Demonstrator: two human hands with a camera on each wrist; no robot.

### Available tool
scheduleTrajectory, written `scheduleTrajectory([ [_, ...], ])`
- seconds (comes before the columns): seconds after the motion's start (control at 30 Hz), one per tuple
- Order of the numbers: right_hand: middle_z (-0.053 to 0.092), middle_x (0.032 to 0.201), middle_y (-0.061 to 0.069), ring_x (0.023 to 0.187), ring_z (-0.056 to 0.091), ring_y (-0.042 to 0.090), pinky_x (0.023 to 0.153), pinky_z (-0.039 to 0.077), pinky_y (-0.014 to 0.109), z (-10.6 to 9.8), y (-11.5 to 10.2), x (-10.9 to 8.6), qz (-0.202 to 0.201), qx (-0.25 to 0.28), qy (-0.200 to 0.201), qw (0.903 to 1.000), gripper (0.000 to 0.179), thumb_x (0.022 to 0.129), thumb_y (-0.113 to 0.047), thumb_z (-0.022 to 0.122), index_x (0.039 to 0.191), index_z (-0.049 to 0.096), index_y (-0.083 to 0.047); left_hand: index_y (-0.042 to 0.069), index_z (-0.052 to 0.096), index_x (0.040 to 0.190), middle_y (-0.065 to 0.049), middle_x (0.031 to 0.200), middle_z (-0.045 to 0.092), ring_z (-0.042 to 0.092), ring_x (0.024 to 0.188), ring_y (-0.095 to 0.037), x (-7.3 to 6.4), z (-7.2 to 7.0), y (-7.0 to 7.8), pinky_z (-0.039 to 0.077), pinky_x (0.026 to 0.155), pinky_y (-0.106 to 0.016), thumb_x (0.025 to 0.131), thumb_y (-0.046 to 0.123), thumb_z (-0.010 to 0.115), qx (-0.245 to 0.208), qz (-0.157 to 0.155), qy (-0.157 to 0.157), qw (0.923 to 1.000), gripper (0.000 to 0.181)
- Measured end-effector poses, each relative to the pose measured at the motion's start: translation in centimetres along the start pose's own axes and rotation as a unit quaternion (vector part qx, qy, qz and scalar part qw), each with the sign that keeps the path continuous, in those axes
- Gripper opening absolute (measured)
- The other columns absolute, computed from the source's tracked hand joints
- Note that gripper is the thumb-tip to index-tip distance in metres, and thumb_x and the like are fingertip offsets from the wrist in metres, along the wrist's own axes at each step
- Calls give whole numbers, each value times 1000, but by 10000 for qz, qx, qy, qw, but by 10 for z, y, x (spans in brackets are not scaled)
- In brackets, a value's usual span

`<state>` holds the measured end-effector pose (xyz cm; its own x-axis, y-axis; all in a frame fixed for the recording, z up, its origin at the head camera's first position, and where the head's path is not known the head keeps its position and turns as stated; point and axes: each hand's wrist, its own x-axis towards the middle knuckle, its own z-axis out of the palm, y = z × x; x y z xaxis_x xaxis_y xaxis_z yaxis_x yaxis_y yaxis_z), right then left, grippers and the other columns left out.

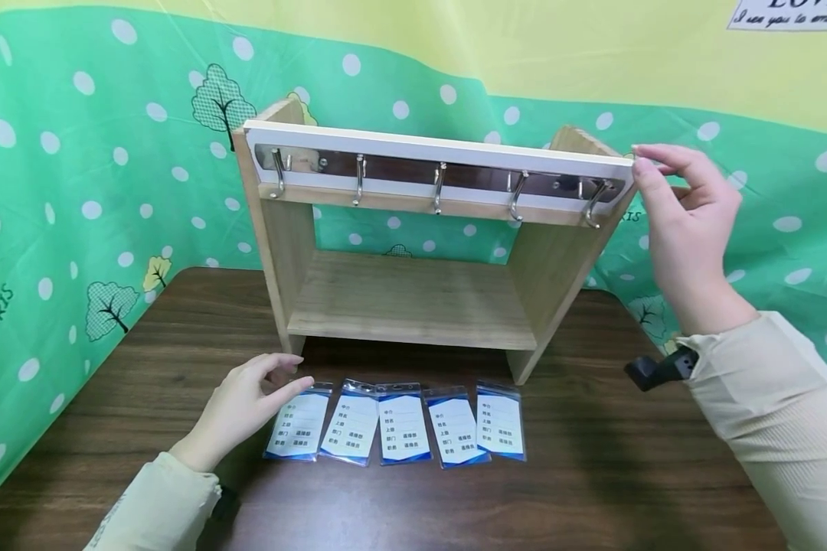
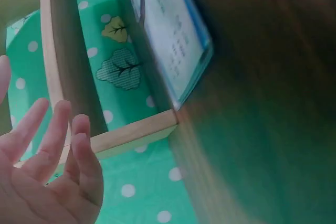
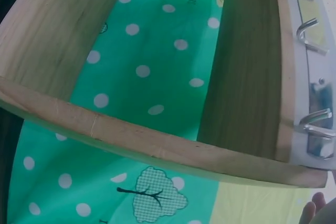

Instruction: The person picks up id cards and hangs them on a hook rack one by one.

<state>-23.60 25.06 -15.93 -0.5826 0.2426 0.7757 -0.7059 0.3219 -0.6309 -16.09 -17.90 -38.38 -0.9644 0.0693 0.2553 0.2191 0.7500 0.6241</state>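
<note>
Atop the rack (image 1: 413, 298), the hook rail (image 1: 400, 173), probably stiff and best held by its ends, is pinched at right by the right hand (image 1: 692, 207), with nothing grasped by the left hand (image 1: 244, 405).

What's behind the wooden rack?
In the head view, green dotted cloth shows through the open back of the wooden rack. Its side panels and hook board hide what lies behind them.

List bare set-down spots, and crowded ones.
Free: the table right of the rightmost card, toward the right sleeve; the strip in front of the five cards; the shelf inside the wooden rack. Crowded: the card row, with the left hand at its left end; the right end of the hook rail, by the right hand.
</note>
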Motion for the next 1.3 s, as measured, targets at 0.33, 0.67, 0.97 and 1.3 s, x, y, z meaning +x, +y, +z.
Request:
scheduleTrajectory([
  [0.33,77,100,3,102,63,16,82,40,22,3,20,7,351,1237,74,9917,21,92,-10,69,106,74,5,5,63,126,-11,111,69,61,95,-20,2,6,-12,50,80,-37,90,46,70,-492,-369,-608,9963,55],
  [0.67,77,99,0,100,64,13,84,44,20,8,30,9,491,1254,298,9904,14,93,-9,67,102,77,-5,1,55,134,-26,131,60,65,109,-37,8,7,-27,56,83,-44,87,43,73,-947,-810,-1150,9855,66],
  [0.97,72,88,-7,89,59,10,81,43,21,30,43,3,-537,804,1173,9884,18,95,-5,59,93,77,-6,-1,53,136,-27,133,58,66,97,-28,11,9,-32,56,78,-39,83,42,78,-833,-987,-1319,9828,73],
  [1.3,68,81,-19,83,46,3,85,34,19,42,36,-1,-935,332,1381,9854,23,97,-5,54,91,77,-6,-8,45,139,-31,138,51,56,118,-39,11,13,-37,49,94,-55,80,42,81,-692,-1095,-1468,9806,85],
])
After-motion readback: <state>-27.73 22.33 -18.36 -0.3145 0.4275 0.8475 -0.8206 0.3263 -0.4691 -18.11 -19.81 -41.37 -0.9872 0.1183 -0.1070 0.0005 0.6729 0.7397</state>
